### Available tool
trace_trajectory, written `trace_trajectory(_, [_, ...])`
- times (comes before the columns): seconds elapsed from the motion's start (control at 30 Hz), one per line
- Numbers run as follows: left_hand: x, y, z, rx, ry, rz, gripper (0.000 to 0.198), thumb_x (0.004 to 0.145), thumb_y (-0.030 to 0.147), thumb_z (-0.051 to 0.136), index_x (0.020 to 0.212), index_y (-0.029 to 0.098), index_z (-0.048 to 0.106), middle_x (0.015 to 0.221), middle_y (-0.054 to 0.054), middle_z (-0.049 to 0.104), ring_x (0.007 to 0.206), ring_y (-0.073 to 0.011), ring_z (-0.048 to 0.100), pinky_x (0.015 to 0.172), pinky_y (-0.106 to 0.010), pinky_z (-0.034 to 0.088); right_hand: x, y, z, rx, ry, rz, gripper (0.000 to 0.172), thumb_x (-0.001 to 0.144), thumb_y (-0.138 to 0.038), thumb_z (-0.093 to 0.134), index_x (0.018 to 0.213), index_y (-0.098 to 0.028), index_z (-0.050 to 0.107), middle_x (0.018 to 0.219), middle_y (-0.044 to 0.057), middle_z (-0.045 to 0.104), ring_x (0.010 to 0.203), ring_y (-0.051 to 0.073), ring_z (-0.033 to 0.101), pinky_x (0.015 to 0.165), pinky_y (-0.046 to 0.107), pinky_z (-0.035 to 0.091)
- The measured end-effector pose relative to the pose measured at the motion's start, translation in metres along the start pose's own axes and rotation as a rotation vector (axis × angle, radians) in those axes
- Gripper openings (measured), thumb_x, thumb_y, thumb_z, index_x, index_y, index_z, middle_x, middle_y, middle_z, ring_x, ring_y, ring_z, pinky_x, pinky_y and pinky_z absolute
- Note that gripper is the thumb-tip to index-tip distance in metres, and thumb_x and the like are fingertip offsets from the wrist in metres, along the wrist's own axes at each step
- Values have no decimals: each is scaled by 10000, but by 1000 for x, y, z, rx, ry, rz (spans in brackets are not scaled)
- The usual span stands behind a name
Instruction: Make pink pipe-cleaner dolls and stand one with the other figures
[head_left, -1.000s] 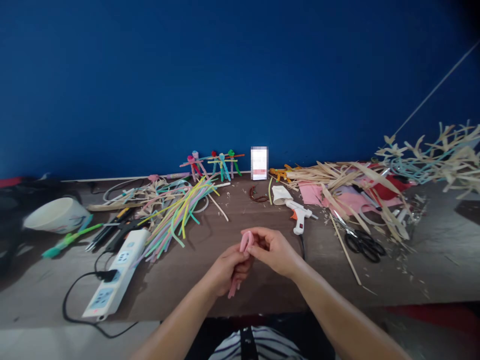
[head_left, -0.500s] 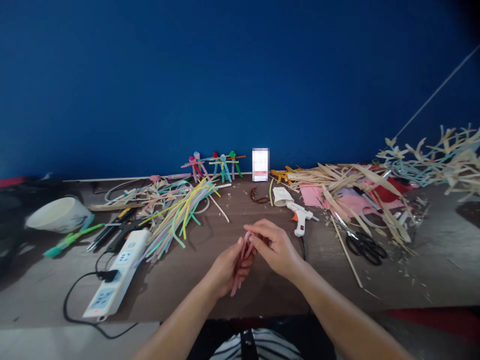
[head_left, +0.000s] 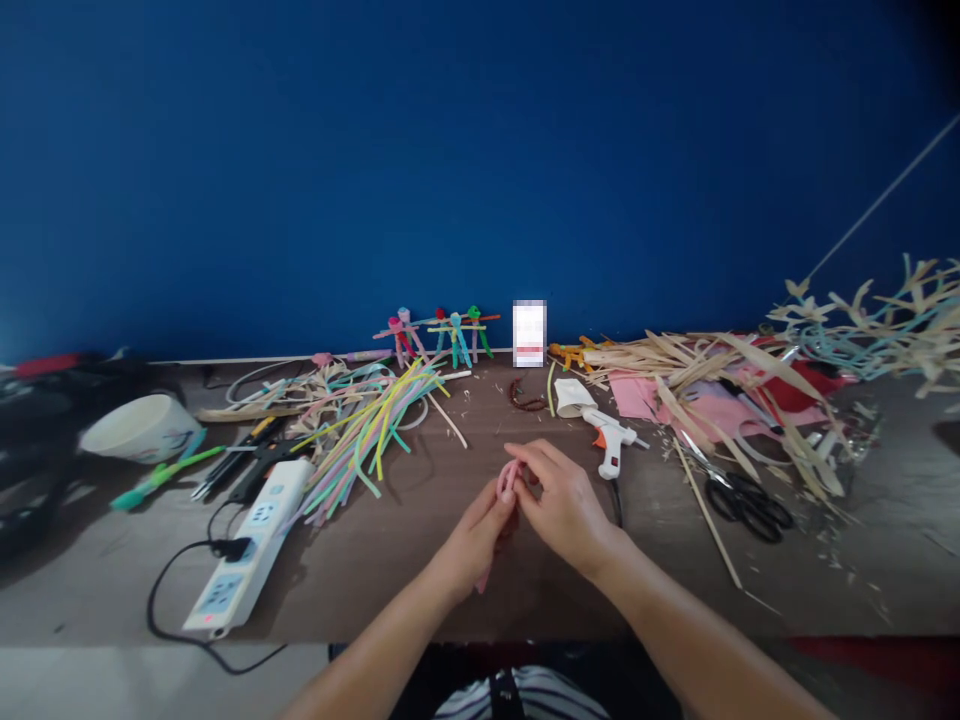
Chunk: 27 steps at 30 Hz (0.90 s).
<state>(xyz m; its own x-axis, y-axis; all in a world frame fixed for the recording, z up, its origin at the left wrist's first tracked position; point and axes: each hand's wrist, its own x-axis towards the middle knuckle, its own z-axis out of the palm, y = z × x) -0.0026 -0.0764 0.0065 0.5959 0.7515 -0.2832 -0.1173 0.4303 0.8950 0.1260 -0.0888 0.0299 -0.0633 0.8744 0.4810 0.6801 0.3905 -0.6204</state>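
Both hands up over the middle of the wooden table, close together; left hand curled narrow around a bent pink pipe cleaner, one thin end poking out below the palm; right hand pinching the top of the loop between thumb and fingertips, knuckles arched over it; exact finger contact partly hidden by the hands themselves. Loop held just above the table, between the two palms; nothing else in either grip.

Along the back, by the blue wall, a row of small pipe-cleaner figures standing upright, arms out, finished by the look of them; the pink piece, by contrast, only a bent loop so far, no figure shape yet. Plenty left loose: a big heap of coloured pipe cleaners off to the left of the hands; a pile of dry leaf strips to the right, partly over pink paper. White glue gun just beyond the right hand, cord trailing; black-handled scissors farther right; power strip at the left, plug in; white bowl at the far left.
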Motion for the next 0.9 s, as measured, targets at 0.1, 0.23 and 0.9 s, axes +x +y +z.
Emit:
trace_trajectory(0.1, [1, -3, 3, 46, 40, 70, 372, 751, 502, 433, 918, 170, 416, 559, 70, 269, 442, -50, 213, 409, -198, 154, 2, 3, 1, -35, 6, -35, 272, 765, -89, 431, 989, -167, 564, 875, 73, 571, 814, 169, 526, 733, 302, 437])
trace_trajectory(0.23, [1, -4, 6, 42, 41, 50, 397, 726, 523, 452, 892, 165, 408, 563, 69, 256, 447, -52, 205, 415, -209, 146, 3, 5, 3, -68, 0, -69, 250, 785, -102, 419, 966, -166, 580, 855, 76, 575, 799, 169, 528, 727, 305, 440])
trace_trajectory(0.9, [2, -3, 0, 91, 70, -36, 460, 726, 535, 432, 1001, 167, 431, 582, 58, 292, 477, -66, 227, 426, -200, 153, 6, 11, 8, -84, -66, -35, 210, 738, -62, 447, 850, -169, 589, 787, 57, 571, 740, 157, 528, 688, 280, 426])
